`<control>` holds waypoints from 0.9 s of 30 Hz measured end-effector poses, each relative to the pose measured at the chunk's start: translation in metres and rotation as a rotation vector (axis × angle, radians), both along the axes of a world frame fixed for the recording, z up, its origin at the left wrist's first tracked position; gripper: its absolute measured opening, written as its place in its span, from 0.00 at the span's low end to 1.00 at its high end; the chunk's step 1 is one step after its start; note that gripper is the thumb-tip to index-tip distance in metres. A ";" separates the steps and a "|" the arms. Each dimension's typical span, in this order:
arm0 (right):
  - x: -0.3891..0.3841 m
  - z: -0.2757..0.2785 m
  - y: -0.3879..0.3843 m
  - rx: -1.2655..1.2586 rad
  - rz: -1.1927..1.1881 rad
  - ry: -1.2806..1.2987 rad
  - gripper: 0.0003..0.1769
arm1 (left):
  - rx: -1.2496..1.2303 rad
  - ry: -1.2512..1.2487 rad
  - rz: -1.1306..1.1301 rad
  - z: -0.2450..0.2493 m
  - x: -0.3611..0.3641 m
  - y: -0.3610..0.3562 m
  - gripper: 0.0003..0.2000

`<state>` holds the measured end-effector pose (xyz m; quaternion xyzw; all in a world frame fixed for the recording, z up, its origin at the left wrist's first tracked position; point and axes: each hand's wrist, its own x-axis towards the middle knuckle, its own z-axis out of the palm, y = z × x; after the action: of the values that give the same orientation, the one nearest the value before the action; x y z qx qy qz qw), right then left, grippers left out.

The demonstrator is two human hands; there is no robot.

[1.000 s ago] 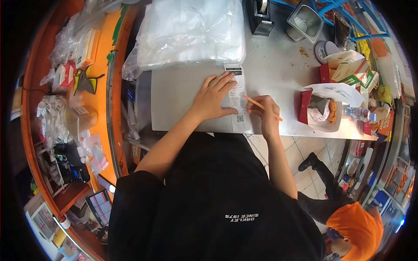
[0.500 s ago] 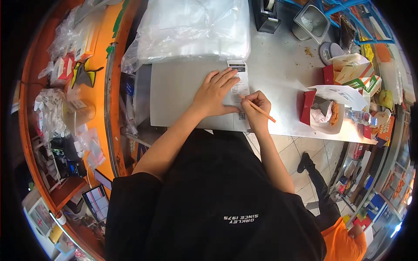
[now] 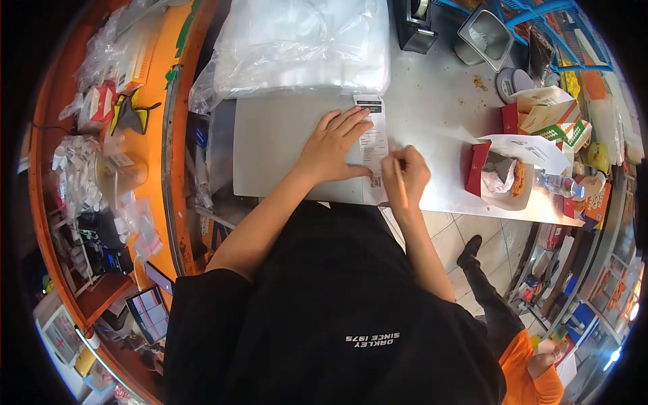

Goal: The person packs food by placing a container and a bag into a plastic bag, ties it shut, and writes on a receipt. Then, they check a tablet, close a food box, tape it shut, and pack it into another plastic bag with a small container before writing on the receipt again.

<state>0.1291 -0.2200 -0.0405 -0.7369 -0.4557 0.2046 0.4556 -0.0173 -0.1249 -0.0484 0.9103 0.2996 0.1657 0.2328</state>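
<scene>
**Left hand (image 3: 334, 150) over the receipt (image 3: 372, 138), right hand (image 3: 410, 177) pinching an orange pen (image 3: 401, 185)**

The receipt lies lengthwise on a metal counter (image 3: 432, 101), with its black-banded end farthest from the person and a square code near the other end. The left hand rests palm down with its fingers slightly spread: the fingertips cover part of the receipt's upper half, and the thumb stretches out to its left edge. The right hand is beside the receipt's lower right edge, its fingers closed around the pen. Motion blurs the pen, and whether its tip touches the paper cannot be told.

To the left of the receipt, partly under the left hand, is a flat grey sheet (image 3: 270, 148). Just beyond the receipt's far end lies a stack of clear plastic bags (image 3: 304, 47); past that end and to the right stand a black tape dispenser (image 3: 418, 37) and a metal tub (image 3: 487, 37).

Well to the right of the receipt is an open red and white box (image 3: 474, 169), holding a wrapped bundle (image 3: 498, 179) and a piece of fried food (image 3: 519, 181). A clear bottle (image 3: 561, 185) lies on the far side of that box from the receipt. Behind the receipt's lower right, off the counter, is 1 other person in an orange shirt (image 3: 523, 378).
</scene>
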 end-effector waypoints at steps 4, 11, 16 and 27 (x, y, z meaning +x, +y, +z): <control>0.046 0.038 -0.014 0.094 -0.079 -0.514 0.06 | -0.009 -0.031 -0.013 0.001 -0.001 0.002 0.40; 0.108 0.046 -0.045 -0.293 -0.385 -0.634 0.08 | -0.001 0.000 -0.018 0.000 0.000 0.003 0.40; 0.105 0.020 -0.037 -0.147 -0.251 -0.718 0.06 | -0.012 0.015 -0.016 0.002 0.001 0.003 0.40; 0.025 0.040 0.021 0.205 -0.012 -0.434 0.13 | 0.011 0.013 -0.032 0.011 0.009 0.001 0.41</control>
<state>0.1538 -0.1987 -0.0002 -0.7161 -0.5569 -0.0084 0.4206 -0.0079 -0.1241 -0.0374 0.9173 0.2856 0.1576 0.2283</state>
